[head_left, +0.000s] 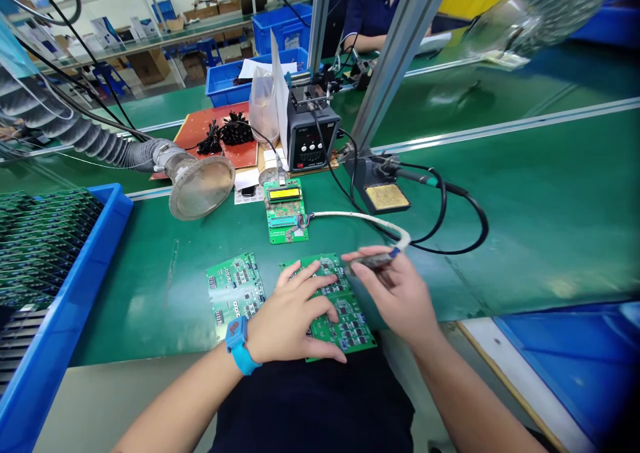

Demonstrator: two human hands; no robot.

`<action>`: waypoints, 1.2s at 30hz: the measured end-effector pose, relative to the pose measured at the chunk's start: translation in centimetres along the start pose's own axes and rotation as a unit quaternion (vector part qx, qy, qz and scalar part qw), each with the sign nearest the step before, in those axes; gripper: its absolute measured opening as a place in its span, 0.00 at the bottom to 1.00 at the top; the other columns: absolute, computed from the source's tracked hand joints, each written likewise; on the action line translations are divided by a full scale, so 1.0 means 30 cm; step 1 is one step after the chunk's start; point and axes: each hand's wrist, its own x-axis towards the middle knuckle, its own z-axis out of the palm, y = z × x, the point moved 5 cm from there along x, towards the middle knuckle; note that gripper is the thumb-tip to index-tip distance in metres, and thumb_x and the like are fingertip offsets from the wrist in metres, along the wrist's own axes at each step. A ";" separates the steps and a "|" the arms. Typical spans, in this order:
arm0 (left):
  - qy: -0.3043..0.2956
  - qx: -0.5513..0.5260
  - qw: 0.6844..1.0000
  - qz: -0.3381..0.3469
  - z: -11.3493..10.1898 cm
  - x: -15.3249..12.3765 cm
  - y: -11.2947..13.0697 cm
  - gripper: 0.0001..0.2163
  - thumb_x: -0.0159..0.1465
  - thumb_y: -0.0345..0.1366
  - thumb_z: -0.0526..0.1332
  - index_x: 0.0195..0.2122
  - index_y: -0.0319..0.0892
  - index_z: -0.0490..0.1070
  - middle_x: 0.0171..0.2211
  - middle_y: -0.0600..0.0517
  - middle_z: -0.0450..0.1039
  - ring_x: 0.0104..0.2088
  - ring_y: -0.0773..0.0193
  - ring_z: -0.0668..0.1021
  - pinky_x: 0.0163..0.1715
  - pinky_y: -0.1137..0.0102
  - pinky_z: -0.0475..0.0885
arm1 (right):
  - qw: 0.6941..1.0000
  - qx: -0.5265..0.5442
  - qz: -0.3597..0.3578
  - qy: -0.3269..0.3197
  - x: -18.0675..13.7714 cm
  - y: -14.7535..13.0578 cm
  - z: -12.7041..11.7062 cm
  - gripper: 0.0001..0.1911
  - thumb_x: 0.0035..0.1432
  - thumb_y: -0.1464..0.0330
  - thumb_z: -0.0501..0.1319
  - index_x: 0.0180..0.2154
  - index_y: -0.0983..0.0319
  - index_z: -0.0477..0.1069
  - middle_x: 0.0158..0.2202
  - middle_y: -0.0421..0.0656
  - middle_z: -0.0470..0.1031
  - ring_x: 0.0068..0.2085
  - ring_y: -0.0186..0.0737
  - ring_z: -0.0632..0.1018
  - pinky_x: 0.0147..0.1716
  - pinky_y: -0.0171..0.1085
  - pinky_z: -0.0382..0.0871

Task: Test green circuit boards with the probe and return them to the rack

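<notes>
My left hand (293,316) lies flat with fingers spread on a green circuit board (345,319) at the near edge of the green mat; a blue wrist strap (239,346) is on that wrist. My right hand (397,289) pinches a small probe connector (377,259) over the board's far right corner. A white cable (360,218) runs from the connector to a small green tester board with a yellow display (285,211). A second green circuit board (234,291) lies just left of my left hand.
A blue bin of stacked green boards (45,266) stands at the left. A fume extractor funnel (200,185) hangs over the mat. A soldering station (313,136) and iron stand with sponge (385,196) sit behind. Another person (373,13) sits across the line. A blue tray (575,359) is at the right.
</notes>
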 end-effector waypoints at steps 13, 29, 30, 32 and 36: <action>-0.014 -0.007 1.000 -0.013 -0.004 0.004 0.007 0.22 0.52 0.56 0.69 0.37 0.45 0.71 0.60 0.47 0.64 0.66 0.47 0.56 0.64 0.50 0.44 | 0.995 -0.078 0.017 -0.066 -0.124 0.022 -0.017 0.09 0.62 0.60 0.58 0.40 0.58 0.66 0.37 0.45 0.77 0.39 0.42 0.79 0.39 0.39 0.74; -0.018 -0.016 0.999 -0.024 -0.006 0.011 0.008 0.23 0.51 0.55 0.70 0.38 0.44 0.70 0.60 0.45 0.65 0.65 0.45 0.57 0.64 0.47 0.46 | 0.981 -0.157 -0.036 -0.104 -0.119 -0.009 -0.015 0.05 0.62 0.65 0.57 0.40 0.56 0.68 0.36 0.44 0.78 0.37 0.42 0.79 0.38 0.39 0.74; -0.013 -0.020 0.999 -0.026 -0.007 0.012 0.008 0.25 0.50 0.55 0.71 0.39 0.44 0.69 0.59 0.44 0.65 0.65 0.45 0.57 0.63 0.47 0.47 | 0.982 -0.158 -0.042 -0.099 -0.119 -0.012 -0.014 0.04 0.62 0.65 0.57 0.39 0.56 0.68 0.36 0.43 0.78 0.37 0.42 0.79 0.37 0.38 0.74; -0.002 -0.026 0.999 -0.032 -0.011 0.012 0.007 0.28 0.48 0.55 0.72 0.42 0.43 0.67 0.60 0.40 0.63 0.65 0.44 0.58 0.63 0.47 0.48 | 0.983 -0.157 -0.048 -0.085 -0.120 -0.013 -0.010 0.04 0.62 0.66 0.57 0.39 0.56 0.67 0.35 0.42 0.77 0.37 0.41 0.79 0.36 0.36 0.74; 0.009 -0.027 0.998 -0.048 -0.015 0.011 0.004 0.34 0.45 0.55 0.74 0.45 0.39 0.64 0.62 0.34 0.58 0.66 0.41 0.53 0.63 0.46 0.51 | 0.986 -0.150 -0.051 -0.057 -0.122 -0.011 -0.001 0.01 0.61 0.68 0.57 0.36 0.56 0.67 0.33 0.41 0.77 0.33 0.40 0.79 0.33 0.35 0.73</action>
